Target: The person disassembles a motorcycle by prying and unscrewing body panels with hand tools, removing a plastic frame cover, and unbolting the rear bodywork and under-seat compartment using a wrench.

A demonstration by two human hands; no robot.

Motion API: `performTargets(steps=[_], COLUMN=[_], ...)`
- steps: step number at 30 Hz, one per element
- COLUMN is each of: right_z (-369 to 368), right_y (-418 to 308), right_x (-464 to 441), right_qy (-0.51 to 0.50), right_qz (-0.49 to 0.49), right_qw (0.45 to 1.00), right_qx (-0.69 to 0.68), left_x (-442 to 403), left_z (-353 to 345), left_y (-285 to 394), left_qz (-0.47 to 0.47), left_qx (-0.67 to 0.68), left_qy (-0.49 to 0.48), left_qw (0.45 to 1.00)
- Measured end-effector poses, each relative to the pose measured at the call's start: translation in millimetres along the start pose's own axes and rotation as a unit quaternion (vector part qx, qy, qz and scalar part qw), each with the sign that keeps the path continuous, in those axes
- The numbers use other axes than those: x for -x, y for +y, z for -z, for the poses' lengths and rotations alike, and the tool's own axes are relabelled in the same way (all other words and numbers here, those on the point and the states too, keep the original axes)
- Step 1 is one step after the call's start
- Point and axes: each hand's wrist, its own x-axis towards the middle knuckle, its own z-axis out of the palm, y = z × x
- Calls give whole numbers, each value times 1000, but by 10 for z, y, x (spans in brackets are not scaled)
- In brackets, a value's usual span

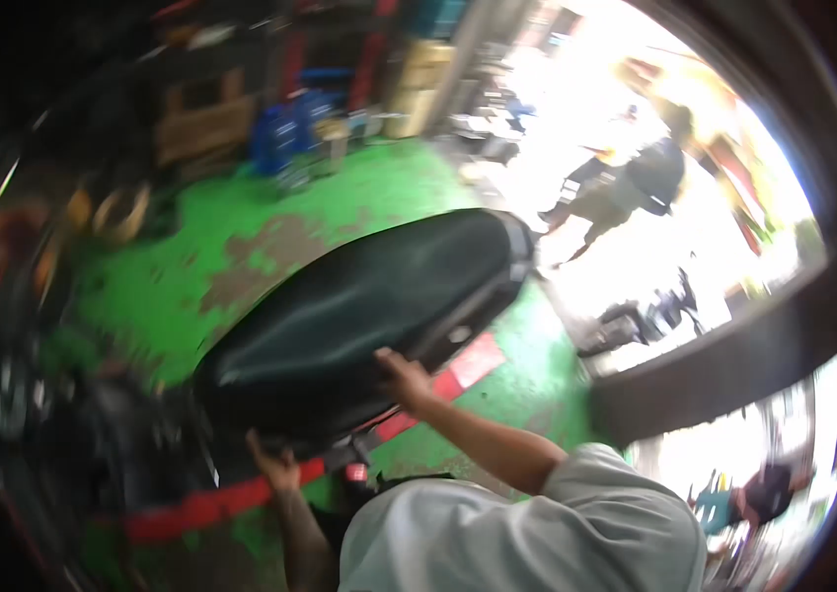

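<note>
A long black motorcycle seat lies slantwise across the middle of the head view, on a dark motorcycle whose front part is blurred at the left. My right hand is at the seat's near side edge, fingers apart and appearing to touch it; part of them is hard to make out. Lower down, my left hand is just below the seat's near edge, thumb and fingers spread. Whether it touches the motorcycle I cannot tell. Nothing shows in either palm.
Under the motorcycle runs a red strip over a worn green floor. Blue bottles and a brown box stand behind. A grey pillar rises at right. One person is outside in bright light, another at lower right.
</note>
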Motion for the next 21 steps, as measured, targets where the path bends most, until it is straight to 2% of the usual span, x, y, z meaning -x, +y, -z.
performTargets(steps=[1, 2, 3, 4, 6, 8, 10, 13, 21], right_z=[-109, -76, 4, -4, -22, 1, -103, -88, -79], right_y=[8, -6, -397, -539, -251, -294, -91, -136, -150], right_x=[-63, -51, 250, 387, 128, 173, -19, 0, -33], right_qy=[75, 76, 19, -27, 21, -89, -1, -8, -42], right_qz=[-82, -87, -68, -23, -49, 62, -24, -24, -37], right_qw=[978, 985, 990, 991, 995, 982, 996, 997, 995], right_qx=[-179, -130, -121, -126, -90, -155, -85, -71, -80], left_x=[-39, -262, -134, -277, -564, -808, -941, -990, -1252], left_z=[19, 339, -79, 289, -143, -431, -770, -1170, -1250], left_y=[-21, -104, -173, -195, -192, -284, -568, -1002, -1186], left_qz=[-16, -22, -149, -307, -287, -268, -234, -185, -157], left_qx=[-21, -52, -69, -276, -301, -313, -321, -329, -321], left_qy=[56, 121, 233, 196, 124, 73, 20, -41, -63], left_qw=[998, 991, 959, 890, 901, 908, 917, 925, 932])
